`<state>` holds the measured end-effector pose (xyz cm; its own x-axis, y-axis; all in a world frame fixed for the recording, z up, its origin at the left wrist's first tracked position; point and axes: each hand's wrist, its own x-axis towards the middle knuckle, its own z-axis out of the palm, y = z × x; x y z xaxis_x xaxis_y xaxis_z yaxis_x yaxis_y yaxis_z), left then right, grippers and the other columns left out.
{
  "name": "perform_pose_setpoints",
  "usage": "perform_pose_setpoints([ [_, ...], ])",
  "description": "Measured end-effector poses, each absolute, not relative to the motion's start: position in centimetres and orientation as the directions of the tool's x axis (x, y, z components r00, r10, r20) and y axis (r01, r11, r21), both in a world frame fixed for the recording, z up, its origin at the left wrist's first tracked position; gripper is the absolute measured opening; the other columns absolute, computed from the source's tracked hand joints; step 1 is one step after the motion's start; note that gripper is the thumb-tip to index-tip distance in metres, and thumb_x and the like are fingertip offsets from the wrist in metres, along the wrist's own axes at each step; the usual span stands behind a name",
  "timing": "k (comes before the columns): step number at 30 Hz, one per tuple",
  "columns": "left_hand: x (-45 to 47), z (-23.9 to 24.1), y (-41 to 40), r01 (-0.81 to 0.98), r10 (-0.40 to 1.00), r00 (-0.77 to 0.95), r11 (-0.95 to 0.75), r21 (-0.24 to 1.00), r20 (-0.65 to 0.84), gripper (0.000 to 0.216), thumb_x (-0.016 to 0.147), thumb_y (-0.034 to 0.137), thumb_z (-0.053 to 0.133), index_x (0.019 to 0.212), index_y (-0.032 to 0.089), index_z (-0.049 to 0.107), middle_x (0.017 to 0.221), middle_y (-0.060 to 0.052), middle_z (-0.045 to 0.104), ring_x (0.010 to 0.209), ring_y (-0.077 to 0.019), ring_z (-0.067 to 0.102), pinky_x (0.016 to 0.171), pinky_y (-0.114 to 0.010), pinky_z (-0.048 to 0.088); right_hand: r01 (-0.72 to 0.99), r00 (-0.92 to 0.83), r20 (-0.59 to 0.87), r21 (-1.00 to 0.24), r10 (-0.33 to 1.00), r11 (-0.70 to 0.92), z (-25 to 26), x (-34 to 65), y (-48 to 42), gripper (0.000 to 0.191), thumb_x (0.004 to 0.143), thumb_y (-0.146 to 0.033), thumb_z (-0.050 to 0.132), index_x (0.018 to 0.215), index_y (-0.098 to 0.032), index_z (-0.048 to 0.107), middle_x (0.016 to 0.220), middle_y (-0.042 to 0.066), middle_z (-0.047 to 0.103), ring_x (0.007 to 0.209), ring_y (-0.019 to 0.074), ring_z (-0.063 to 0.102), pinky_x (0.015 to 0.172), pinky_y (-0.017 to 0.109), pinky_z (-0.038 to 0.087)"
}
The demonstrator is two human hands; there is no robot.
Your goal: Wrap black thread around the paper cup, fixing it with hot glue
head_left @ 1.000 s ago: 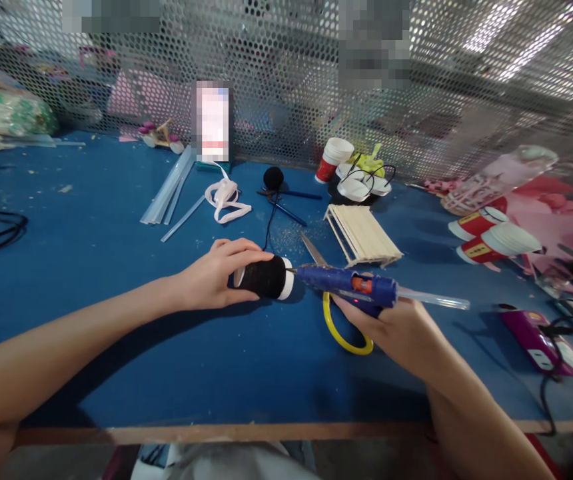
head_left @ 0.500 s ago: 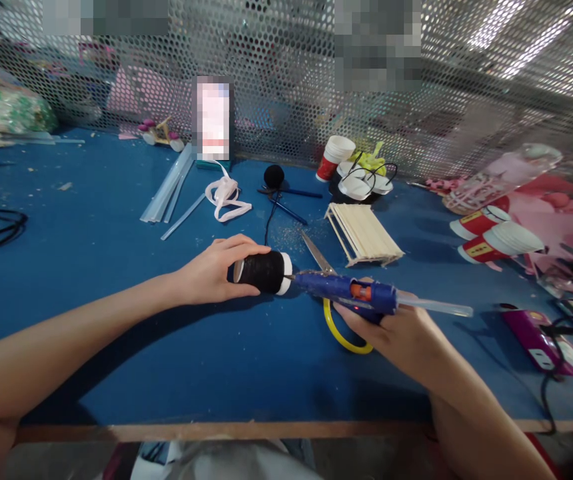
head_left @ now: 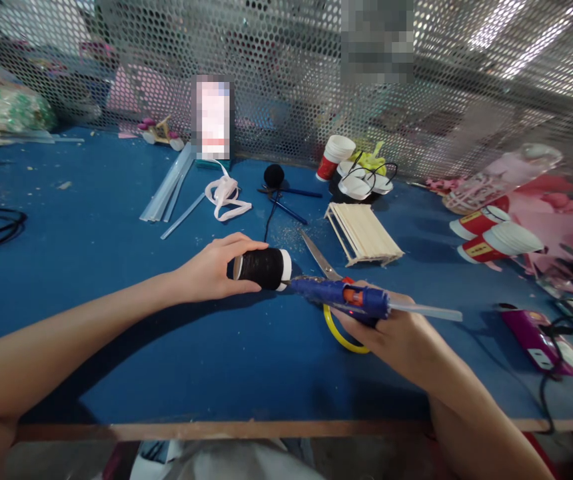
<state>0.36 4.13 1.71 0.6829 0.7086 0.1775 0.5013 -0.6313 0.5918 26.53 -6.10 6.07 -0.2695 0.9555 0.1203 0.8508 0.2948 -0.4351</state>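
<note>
My left hand [head_left: 224, 267] grips a paper cup [head_left: 262, 269] wrapped in black yarn, which lies on its side with a white band bare at its right end. From the cup a black strand runs back to a black yarn ball [head_left: 274, 177]. In my right hand [head_left: 391, 330] is a blue hot glue gun [head_left: 339, 296], with a clear glue stick jutting from its rear. Its nozzle meets the white band near the edge of the yarn. Beneath the glue gun lie scissors [head_left: 345, 333] with yellow handles, partly hidden, blades pointing away.
Farther back are clear glue sticks [head_left: 169, 183], white ribbon [head_left: 225, 200], pliers [head_left: 294, 193] with blue handles and a wooden-stick rack [head_left: 365, 232]. Red paper cups [head_left: 501, 241] and a purple power strip [head_left: 536, 340] are on the right. A perforated metal screen [head_left: 276, 87] borders the table.
The glue gun and my right hand have shifted slightly left and down, the nozzle moving lower along the white band. My left hand keeps hold of the cup, nearly still.
</note>
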Motion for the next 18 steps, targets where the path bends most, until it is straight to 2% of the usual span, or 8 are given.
perform_pose_setpoints([
  [6, 0.3, 1.6, 4.2, 0.482, 0.703, 0.682, -0.640, 0.598, 0.203, 0.060, 0.071, 0.045, 0.064, 0.124, 0.022, 0.046, 0.113, -0.007, 0.052, 0.102, -0.0229, 0.053, 0.091, -0.038, 0.042, 0.807, -0.242, 0.148, -0.518, 0.959, 0.284, 5.4, 26.9, -5.9, 0.014, 0.076, -0.032, 0.052, 0.073, -0.021, 0.059, 0.067, 0.004, 0.061, 0.057, 0.0163, 0.056, 0.056, 0.030, 0.046],
  [11, 0.1, 1.5, 4.1, 0.435, 0.678, 0.688, -0.671, 0.601, 0.260, 0.058, 0.072, 0.040, 0.065, 0.124, 0.021, 0.046, 0.112, -0.009, 0.053, 0.102, -0.0223, 0.053, 0.089, -0.036, 0.043, 0.762, -0.022, 0.157, -0.636, 0.987, 0.118, 5.3, 28.1, -4.8, 0.020, 0.072, -0.039, 0.061, 0.076, -0.020, 0.060, 0.056, 0.000, 0.059, 0.048, 0.0148, 0.054, 0.046, 0.027, 0.044],
  [14, 0.1, 1.7, 4.1, 0.441, 0.684, 0.671, -0.677, 0.590, 0.285, 0.058, 0.072, 0.042, 0.064, 0.123, 0.021, 0.046, 0.112, -0.009, 0.053, 0.102, -0.0233, 0.053, 0.088, -0.037, 0.043, 0.700, 0.172, 0.208, -0.714, 0.963, 0.029, 5.7, 29.4, -3.2, 0.028, 0.070, -0.044, 0.062, 0.082, -0.019, 0.060, 0.062, 0.001, 0.061, 0.054, 0.0159, 0.057, 0.051, 0.028, 0.045],
  [16, 0.1, 1.8, 4.0, 0.447, 0.688, 0.662, -0.681, 0.580, 0.297, 0.059, 0.072, 0.043, 0.064, 0.123, 0.021, 0.046, 0.113, -0.009, 0.053, 0.103, -0.0236, 0.052, 0.089, -0.037, 0.043, 0.745, 0.293, 0.289, -0.666, 0.911, -0.029, 5.9, 30.5, -1.8, 0.033, 0.068, -0.049, 0.062, 0.080, -0.018, 0.060, 0.069, 0.003, 0.063, 0.059, 0.0172, 0.056, 0.052, 0.029, 0.042],
  [18, 0.1, 1.9, 3.9, 0.455, 0.690, 0.657, -0.683, 0.571, 0.302, 0.060, 0.072, 0.044, 0.064, 0.124, 0.021, 0.046, 0.114, -0.009, 0.052, 0.103, -0.0236, 0.052, 0.089, -0.037, 0.043, 0.827, 0.366, 0.332, -0.544, 0.869, -0.141, 5.7, 31.6, -0.2, 0.037, 0.070, -0.054, 0.057, 0.067, -0.018, 0.056, 0.059, 0.003, 0.058, 0.053, 0.0166, 0.051, 0.048, 0.028, 0.036],
])
